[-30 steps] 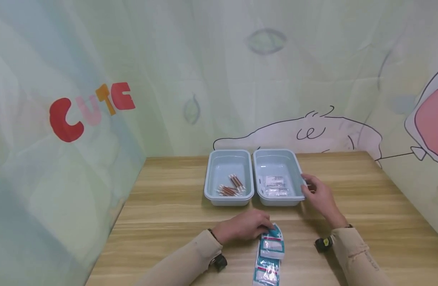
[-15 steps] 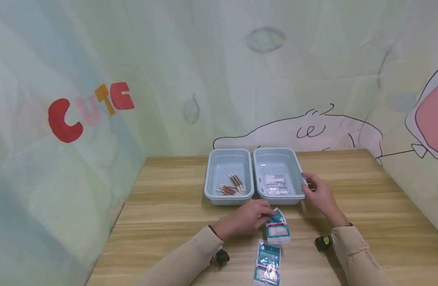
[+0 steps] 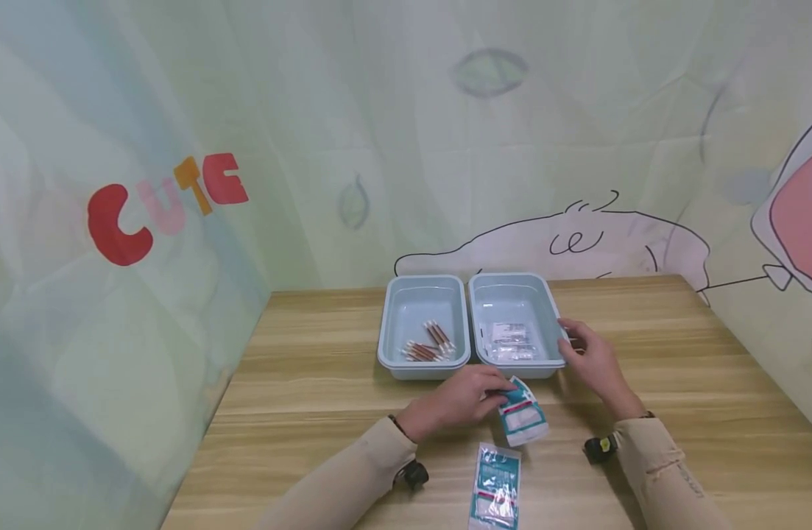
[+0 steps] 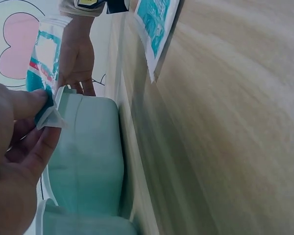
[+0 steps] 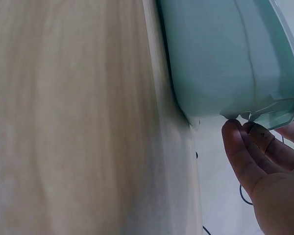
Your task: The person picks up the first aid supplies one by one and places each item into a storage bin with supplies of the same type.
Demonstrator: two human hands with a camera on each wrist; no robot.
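Observation:
My left hand [image 3: 460, 401] pinches a small teal-and-white packet [image 3: 523, 419] by its upper end, thumb against fingers. In the left wrist view this packet [image 4: 45, 63] shows a white panel and a red stripe. A longer teal-and-white packet [image 3: 496, 486] lies flat on the table below it. My right hand [image 3: 594, 364] holds the right side of the right light-blue tray [image 3: 521, 372] at the rim. From the right wrist, fingertips [image 5: 231, 129] press the tray's outer wall [image 5: 210, 58] beneath the rim. Several clear flat packets [image 3: 510, 342] lie inside this tray.
A matching left tray [image 3: 425, 373] stands beside it with several brown double-ended cotton swabs [image 3: 425, 352] in it. Both trays sit toward the back of the wooden table [image 3: 313, 412]. A printed cloth backdrop [image 3: 313, 132] rises behind and at the left.
My left hand has lifted the small packet off the longer one and carried it up and right toward the right tray, tilting it. The longer packet and my right hand stay put.

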